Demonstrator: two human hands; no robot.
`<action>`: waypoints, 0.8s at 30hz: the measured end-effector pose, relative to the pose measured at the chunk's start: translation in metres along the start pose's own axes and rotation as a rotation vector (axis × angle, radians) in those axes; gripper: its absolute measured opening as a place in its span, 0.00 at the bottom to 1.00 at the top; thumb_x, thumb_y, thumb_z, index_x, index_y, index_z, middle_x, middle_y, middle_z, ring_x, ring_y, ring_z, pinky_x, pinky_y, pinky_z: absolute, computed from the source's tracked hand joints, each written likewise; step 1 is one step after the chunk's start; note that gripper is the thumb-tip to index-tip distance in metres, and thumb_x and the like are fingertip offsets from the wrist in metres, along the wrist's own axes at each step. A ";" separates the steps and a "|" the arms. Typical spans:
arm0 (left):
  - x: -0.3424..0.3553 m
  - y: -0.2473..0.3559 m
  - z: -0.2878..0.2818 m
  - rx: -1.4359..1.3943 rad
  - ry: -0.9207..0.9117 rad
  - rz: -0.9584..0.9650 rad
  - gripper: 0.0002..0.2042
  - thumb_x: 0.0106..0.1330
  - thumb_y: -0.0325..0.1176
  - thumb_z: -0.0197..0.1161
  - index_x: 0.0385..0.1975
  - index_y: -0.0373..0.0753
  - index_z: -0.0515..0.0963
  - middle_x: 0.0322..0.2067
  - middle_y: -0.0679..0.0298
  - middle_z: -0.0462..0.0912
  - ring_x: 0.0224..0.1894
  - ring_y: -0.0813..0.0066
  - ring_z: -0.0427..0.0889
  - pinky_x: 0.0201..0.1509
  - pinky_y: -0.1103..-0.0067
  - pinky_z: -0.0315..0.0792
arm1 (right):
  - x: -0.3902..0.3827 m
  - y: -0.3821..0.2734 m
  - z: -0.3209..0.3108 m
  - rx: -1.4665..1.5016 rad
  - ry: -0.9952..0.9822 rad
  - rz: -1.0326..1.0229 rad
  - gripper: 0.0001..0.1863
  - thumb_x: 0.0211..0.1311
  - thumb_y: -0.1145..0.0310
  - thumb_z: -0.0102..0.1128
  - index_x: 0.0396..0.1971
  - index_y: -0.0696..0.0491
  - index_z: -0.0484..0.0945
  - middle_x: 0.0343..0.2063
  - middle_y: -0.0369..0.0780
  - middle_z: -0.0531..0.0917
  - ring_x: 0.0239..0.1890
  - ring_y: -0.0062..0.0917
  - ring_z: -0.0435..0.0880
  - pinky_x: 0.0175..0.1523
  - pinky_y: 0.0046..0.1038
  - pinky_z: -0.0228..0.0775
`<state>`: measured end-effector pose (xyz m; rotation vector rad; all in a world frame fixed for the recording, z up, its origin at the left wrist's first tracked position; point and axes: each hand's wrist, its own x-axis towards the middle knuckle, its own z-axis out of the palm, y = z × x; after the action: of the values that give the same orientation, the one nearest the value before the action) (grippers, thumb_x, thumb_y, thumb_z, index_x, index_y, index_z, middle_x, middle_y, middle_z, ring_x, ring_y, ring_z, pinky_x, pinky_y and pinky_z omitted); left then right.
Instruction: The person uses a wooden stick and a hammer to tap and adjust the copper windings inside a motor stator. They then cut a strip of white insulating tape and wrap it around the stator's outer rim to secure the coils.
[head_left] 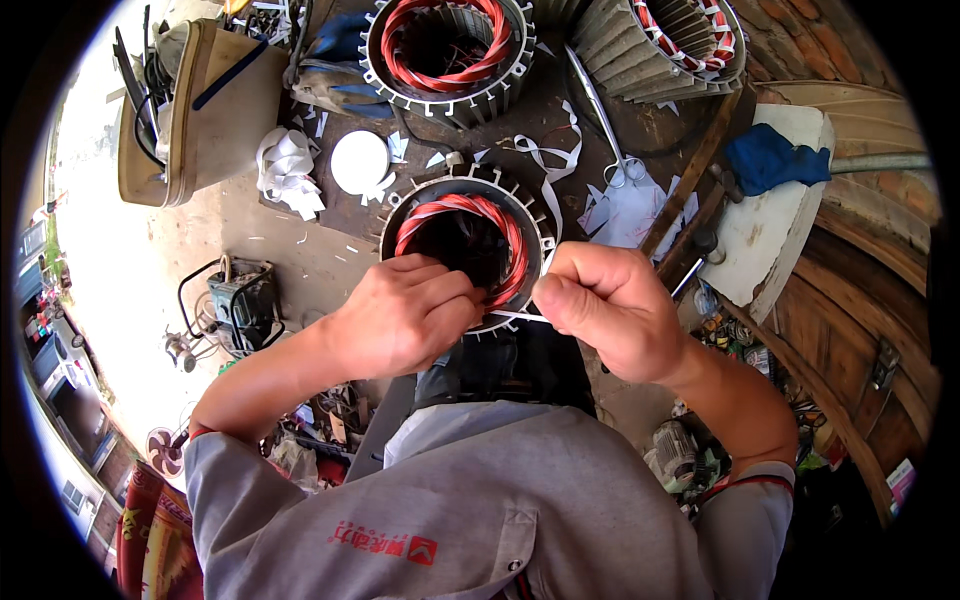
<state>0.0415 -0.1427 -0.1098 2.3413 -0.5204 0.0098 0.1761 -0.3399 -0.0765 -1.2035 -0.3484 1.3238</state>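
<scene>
A round motor stator (545,222) with a finned metal rim stands at the near edge of the bench in front of me. Its ring of twisted red winding (516,245) lines the dark bore. My left hand (405,318) rests on the near left of that ring, fingers curled over the winding, their tips partly hidden. A thin white lacing tape (520,316) runs from the near side of the winding to my right hand (615,310). That hand is closed on the tape in a pinch, just right of the stator.
Behind stand two larger stators (375,60) (610,55). Long scissors (600,110) lie on white paper scraps (635,212) at right. Leftward are a white tape roll (360,163), crumpled white strips (288,165), gloves (340,85) and a tool bucket (225,110). A blue cloth (775,160) lies far right.
</scene>
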 end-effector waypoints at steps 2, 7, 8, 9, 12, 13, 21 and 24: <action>0.001 0.001 -0.003 -0.018 -0.030 -0.012 0.06 0.50 0.28 0.64 0.27 0.36 0.76 0.26 0.64 0.75 0.25 0.68 0.77 0.31 0.75 0.72 | 0.009 0.003 -0.007 -0.170 0.107 -0.012 0.19 0.69 0.67 0.55 0.17 0.55 0.68 0.14 0.26 0.65 0.21 0.08 0.59 0.23 0.20 0.52; -0.003 0.000 -0.001 -0.041 -0.038 -0.006 0.08 0.48 0.28 0.64 0.28 0.36 0.76 0.27 0.64 0.75 0.26 0.68 0.77 0.31 0.75 0.71 | 0.009 0.007 -0.003 -0.105 0.196 0.038 0.20 0.68 0.68 0.56 0.15 0.56 0.66 0.13 0.26 0.64 0.20 0.08 0.58 0.21 0.20 0.50; -0.002 -0.001 -0.001 -0.040 -0.042 -0.006 0.08 0.48 0.28 0.64 0.28 0.36 0.76 0.27 0.63 0.74 0.26 0.68 0.77 0.31 0.75 0.71 | 0.009 0.004 -0.003 -0.195 0.177 -0.036 0.20 0.67 0.68 0.56 0.14 0.55 0.66 0.13 0.26 0.64 0.19 0.07 0.58 0.20 0.20 0.50; 0.000 -0.002 -0.001 -0.040 -0.045 -0.006 0.08 0.48 0.28 0.64 0.28 0.36 0.76 0.27 0.63 0.74 0.26 0.68 0.77 0.31 0.74 0.71 | 0.010 -0.002 -0.005 -0.195 0.214 -0.025 0.20 0.67 0.68 0.56 0.14 0.56 0.66 0.13 0.26 0.65 0.19 0.07 0.58 0.20 0.20 0.51; 0.000 -0.001 -0.005 -0.042 -0.049 -0.016 0.07 0.48 0.27 0.64 0.28 0.36 0.76 0.26 0.63 0.74 0.26 0.67 0.77 0.31 0.74 0.71 | 0.015 0.000 -0.014 0.025 0.275 0.051 0.18 0.70 0.68 0.51 0.18 0.52 0.64 0.13 0.28 0.62 0.14 0.10 0.56 0.19 0.19 0.50; 0.000 -0.001 -0.005 -0.045 -0.050 -0.016 0.07 0.48 0.27 0.64 0.28 0.36 0.76 0.26 0.63 0.74 0.26 0.66 0.77 0.31 0.73 0.72 | 0.018 0.005 -0.015 0.177 0.320 0.021 0.18 0.71 0.67 0.50 0.18 0.51 0.64 0.13 0.28 0.61 0.13 0.11 0.55 0.19 0.20 0.50; -0.010 0.014 -0.006 -0.001 0.099 -0.058 0.06 0.54 0.29 0.65 0.29 0.36 0.77 0.38 0.58 0.80 0.45 0.60 0.79 0.59 0.65 0.69 | 0.019 0.049 -0.012 -0.062 0.484 -0.516 0.13 0.69 0.69 0.51 0.24 0.58 0.73 0.30 0.40 0.80 0.31 0.16 0.74 0.39 0.19 0.64; -0.036 0.029 0.017 0.008 0.707 -0.367 0.10 0.58 0.32 0.66 0.36 0.35 0.77 0.47 0.52 0.76 0.54 0.58 0.74 0.63 0.63 0.63 | 0.024 0.067 -0.013 -0.050 0.477 -0.586 0.14 0.68 0.70 0.51 0.23 0.59 0.73 0.51 0.49 0.77 0.53 0.29 0.75 0.59 0.31 0.63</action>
<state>-0.0044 -0.1596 -0.1087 2.2109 0.2554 0.6382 0.1569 -0.3388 -0.1468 -1.2868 -0.3509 0.5084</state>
